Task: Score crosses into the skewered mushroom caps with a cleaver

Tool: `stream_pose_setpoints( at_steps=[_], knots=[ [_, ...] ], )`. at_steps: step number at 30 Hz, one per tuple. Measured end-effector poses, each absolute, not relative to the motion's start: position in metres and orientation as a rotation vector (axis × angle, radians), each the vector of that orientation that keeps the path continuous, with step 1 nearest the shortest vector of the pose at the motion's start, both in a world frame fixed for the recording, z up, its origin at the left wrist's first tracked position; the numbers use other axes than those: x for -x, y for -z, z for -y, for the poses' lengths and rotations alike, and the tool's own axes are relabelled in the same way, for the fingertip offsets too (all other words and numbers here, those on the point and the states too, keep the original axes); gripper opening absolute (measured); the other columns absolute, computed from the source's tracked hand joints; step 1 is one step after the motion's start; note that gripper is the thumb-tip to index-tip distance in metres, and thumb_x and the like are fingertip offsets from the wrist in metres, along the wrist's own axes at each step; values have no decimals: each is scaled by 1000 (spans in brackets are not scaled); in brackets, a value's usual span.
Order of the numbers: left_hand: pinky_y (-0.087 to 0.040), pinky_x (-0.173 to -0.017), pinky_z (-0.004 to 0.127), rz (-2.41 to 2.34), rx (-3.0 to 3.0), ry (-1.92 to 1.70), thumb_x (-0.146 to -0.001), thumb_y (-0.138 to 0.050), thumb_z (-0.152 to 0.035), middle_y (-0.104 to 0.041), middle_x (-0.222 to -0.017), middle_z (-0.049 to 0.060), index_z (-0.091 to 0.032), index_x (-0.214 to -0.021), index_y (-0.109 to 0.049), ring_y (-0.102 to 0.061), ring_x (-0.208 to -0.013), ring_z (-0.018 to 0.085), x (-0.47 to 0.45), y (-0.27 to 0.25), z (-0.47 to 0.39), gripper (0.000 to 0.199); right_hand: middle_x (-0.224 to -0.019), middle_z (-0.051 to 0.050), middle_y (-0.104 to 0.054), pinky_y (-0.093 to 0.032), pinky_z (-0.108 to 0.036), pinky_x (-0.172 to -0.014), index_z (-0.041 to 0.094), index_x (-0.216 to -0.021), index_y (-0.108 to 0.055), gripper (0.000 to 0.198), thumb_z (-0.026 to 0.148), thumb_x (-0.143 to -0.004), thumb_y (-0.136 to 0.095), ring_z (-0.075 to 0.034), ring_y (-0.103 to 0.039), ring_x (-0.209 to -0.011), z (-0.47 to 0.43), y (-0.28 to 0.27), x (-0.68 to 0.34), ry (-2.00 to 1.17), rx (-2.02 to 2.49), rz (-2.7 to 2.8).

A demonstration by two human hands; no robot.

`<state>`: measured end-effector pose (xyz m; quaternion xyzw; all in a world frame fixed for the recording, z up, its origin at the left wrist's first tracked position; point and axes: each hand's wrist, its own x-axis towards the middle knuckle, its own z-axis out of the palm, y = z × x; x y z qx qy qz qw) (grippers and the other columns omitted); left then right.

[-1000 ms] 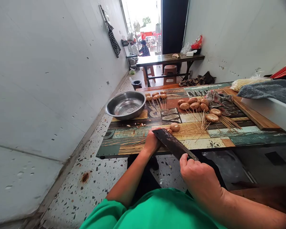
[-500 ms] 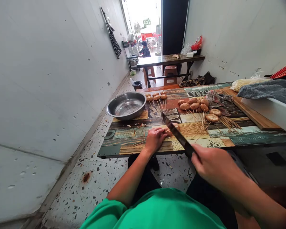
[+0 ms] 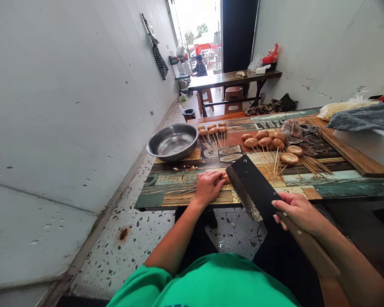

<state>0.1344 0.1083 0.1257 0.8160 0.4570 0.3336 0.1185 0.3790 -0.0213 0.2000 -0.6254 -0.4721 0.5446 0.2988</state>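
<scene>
My right hand (image 3: 299, 213) is closed round the cleaver (image 3: 254, 181) where its dark blade meets the wooden handle. The broad face of the blade is turned up, and its far end is close to a brown mushroom (image 3: 225, 178), partly covering it. Fingers of my left hand (image 3: 208, 187) are bent over that mushroom and hold it on the patterned table (image 3: 176, 200). Thin skewers (image 3: 188, 190) lie beside my left wrist. To the right sits a cluster of brown mushrooms (image 3: 251, 142), some on skewers, with two pale undersides (image 3: 289, 158) turned up.
A steel basin (image 3: 173, 143) stands at the table's left, near skewered mushrooms (image 3: 213, 129) and small scraps (image 3: 189, 168). On the right are loose skewers (image 3: 316, 165), a crumpled rag (image 3: 296, 132), a wooden board (image 3: 355, 151) and a grey towel (image 3: 361, 117). A person (image 3: 199, 67) is by the doorway.
The cleaver has turned from edge-on to showing its flat face, and my right hand has shifted right with it. My left hand remains on the mushroom. The view has moved slightly.
</scene>
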Motion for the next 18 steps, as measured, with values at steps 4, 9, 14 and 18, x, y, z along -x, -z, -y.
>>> stream_pose_setpoints(
  at_steps=[4,9,14,18],
  knots=[
    [-42,-97,40,-1335,-2395,-981,-79,-70,-24,-71,-109,6,-21,-104,-69,-64,-103,21,-135,-126,-108,25,-48,3,-62,-36,-20,-39,21,-71,-45,27,45,-71,-57,-12,-53,-36,22,-192,-387,-1507,1619,1223],
    [-43,-97,40,-1337,-2411,-970,-80,-69,-25,-70,-111,6,-22,-105,-68,-63,-105,21,-135,-127,-108,25,-48,4,-61,-37,-20,-39,22,-72,-43,26,42,-72,-59,-11,-53,-36,20,-185,-391,-1556,1568,1183],
    [-43,-95,40,-1330,-2417,-959,-80,-69,-23,-70,-111,6,-21,-105,-68,-63,-105,22,-135,-128,-107,25,-49,2,-63,-36,-20,-38,23,-73,-39,28,42,-72,-60,-11,-53,-36,3,-180,-400,-1652,1491,1123],
    [-42,-96,40,-1354,-2409,-954,-80,-69,-24,-70,-111,6,-22,-105,-67,-63,-106,21,-136,-129,-106,25,-47,0,-62,-32,-18,-35,24,-69,-33,37,43,-66,-64,-10,-49,-32,-7,-179,-413,-1739,1497,1055]
  ],
)
